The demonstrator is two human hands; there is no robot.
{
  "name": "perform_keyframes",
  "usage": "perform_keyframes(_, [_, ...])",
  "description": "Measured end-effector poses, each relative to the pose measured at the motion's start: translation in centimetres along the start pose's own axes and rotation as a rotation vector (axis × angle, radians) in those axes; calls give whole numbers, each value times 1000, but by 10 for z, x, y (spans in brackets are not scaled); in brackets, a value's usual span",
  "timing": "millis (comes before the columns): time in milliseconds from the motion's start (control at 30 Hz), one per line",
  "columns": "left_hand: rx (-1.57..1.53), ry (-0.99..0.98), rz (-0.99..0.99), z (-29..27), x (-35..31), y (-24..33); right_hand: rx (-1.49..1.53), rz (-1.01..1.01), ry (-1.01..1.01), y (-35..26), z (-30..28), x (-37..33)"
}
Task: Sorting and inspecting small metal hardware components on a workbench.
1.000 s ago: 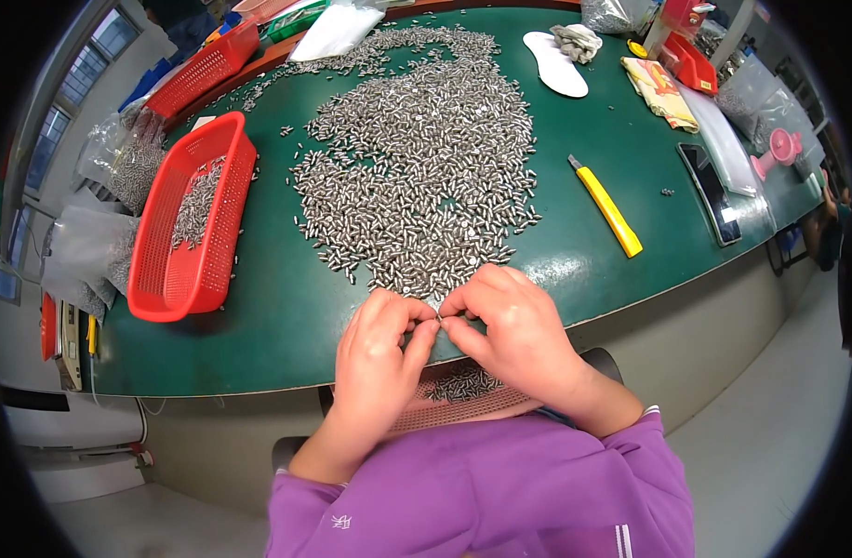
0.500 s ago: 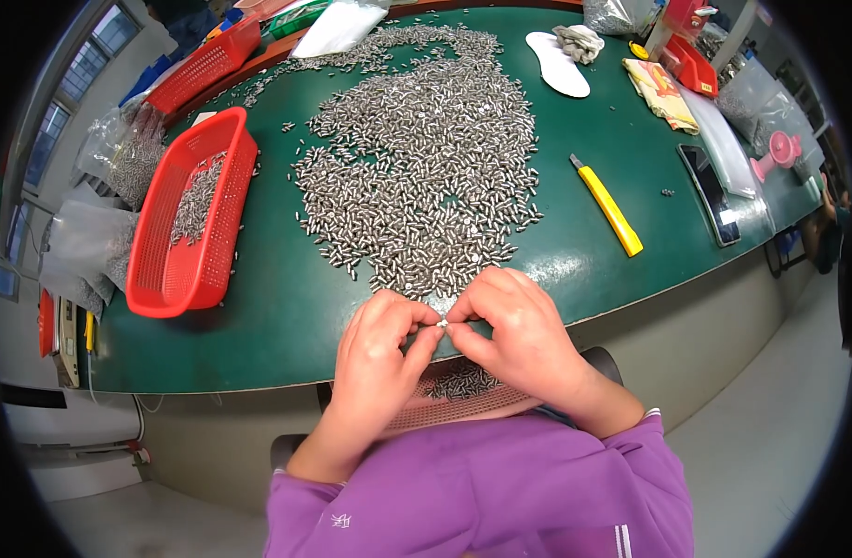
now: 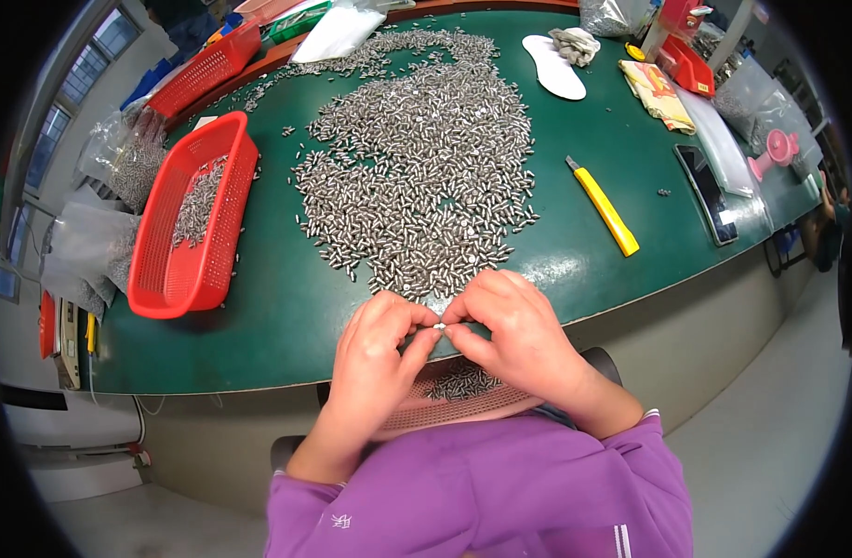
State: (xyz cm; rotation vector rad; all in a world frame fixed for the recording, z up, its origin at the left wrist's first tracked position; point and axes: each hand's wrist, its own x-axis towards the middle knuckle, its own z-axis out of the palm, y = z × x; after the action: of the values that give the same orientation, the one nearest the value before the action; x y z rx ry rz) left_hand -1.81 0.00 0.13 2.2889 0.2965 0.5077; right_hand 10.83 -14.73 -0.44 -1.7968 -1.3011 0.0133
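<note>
Both my hands meet over the near edge of the green table, fingertips almost touching. My left hand [image 3: 378, 346] is closed in a pinch, thumb against forefinger. My right hand [image 3: 512, 321] pinches from the other side. Between the fingertips is a tiny pale, shiny piece [image 3: 440, 326]; most of it is hidden and its kind is too small to tell. Just beyond the fingers spreads a big heap of small silvery metal pieces [image 3: 426, 177] with pointed ends. Below my hands, at my lap, a pink perforated basket [image 3: 417, 416] holds more such metal pieces.
A red perforated basket [image 3: 240, 177] with some metal pieces stands left on the green table [image 3: 286, 344]. To the right lie a yellow utility knife [image 3: 605, 211], a phone [image 3: 707, 193] and a white insole [image 3: 553, 70]. Bags of parts [image 3: 89, 232] crowd the left edge.
The view has shifted very slightly. My hands stay together at the table edge, with only small finger movement around the pale piece.
</note>
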Motion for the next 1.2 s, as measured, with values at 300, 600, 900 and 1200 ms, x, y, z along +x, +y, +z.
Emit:
perform_keyframes(300, [-221, -241, -61, -23, -8, 8, 129, 74, -135, 4, -27, -3])
perform_keyframes(600, [112, 125, -25, 6, 6, 1, -140, 47, 14, 3, -8, 6])
perform_keyframes(900, [46, 32, -22, 4, 6, 1, -79, -5, -58, 0, -6, 8])
perform_keyframes(1200, [84, 82, -26, 7, 2, 1, -68, 4, -81, 1, -6, 7])
